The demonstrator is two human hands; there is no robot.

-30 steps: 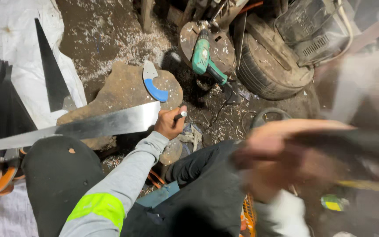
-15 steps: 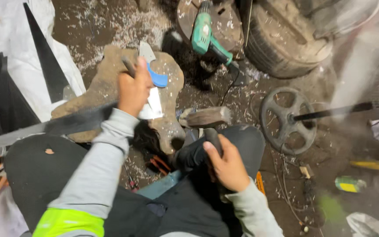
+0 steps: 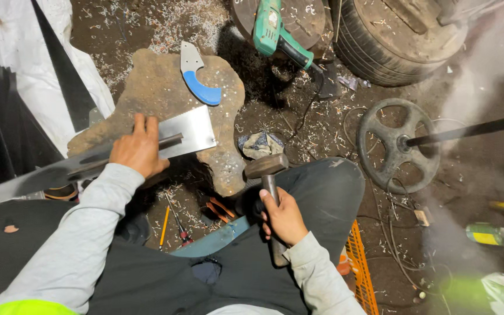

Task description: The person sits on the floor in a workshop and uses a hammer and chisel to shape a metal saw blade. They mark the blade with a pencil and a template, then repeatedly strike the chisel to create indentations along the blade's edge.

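Pinning a metal strip (image 3: 118, 151) flat on a stone block (image 3: 164, 87), hammer (image 3: 268, 169) held ready.

Left hand (image 3: 138, 150) presses the strip down, fingers spread over a dark rod; right hand (image 3: 284, 216) is clenched around the hammer handle by the knee. A glancing blow could likely kick the strip sideways or catch those fingers.

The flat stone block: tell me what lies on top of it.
On the stone block: a metal strip pinned by the left hand, and a blue-edged curved piece. Whatever lies beneath the strip is hidden.
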